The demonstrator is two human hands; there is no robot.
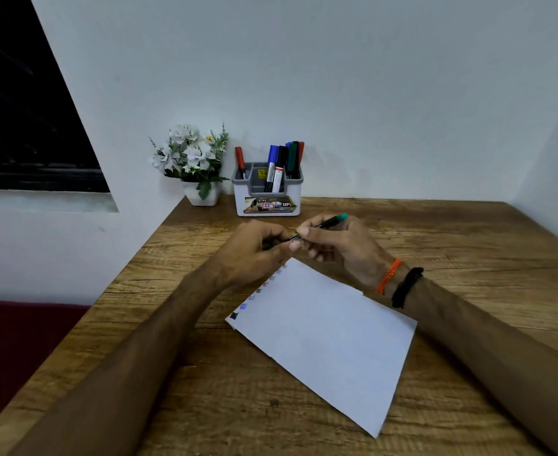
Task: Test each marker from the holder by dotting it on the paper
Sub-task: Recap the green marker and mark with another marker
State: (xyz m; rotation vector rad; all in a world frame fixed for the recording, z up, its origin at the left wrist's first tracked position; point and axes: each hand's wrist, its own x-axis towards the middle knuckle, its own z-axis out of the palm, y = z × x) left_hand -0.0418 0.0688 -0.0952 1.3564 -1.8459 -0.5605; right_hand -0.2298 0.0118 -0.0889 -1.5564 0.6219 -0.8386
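I had both hands on one marker [320,226], a slim black one with a green end, held just in front of the holder [267,192]. My right hand [340,248] pinched its barrel between thumb and fingers, green end pointing up and away. My left hand [254,251] curled round the other end; I couldn't tell whether that was the cap coming off or going back on, since my fingers hid the tip.

Just nearer me than the holder lay the paper [330,334], tilted on the desk [468,245]. Along its left edge ran a row of small marks, dark and blue among them, so I judged several markers were already tried. The rest of the sheet was bare. In the holder stood a red marker by itself on the left and a bunch of blue, black, green and red ones on the right; how many were left untested I couldn't tell.

The desk was wood-grained. Left of the holder stood a pot of white flowers [192,159], both against a plain pale wall [369,77]. Further left was a dark window [24,110].
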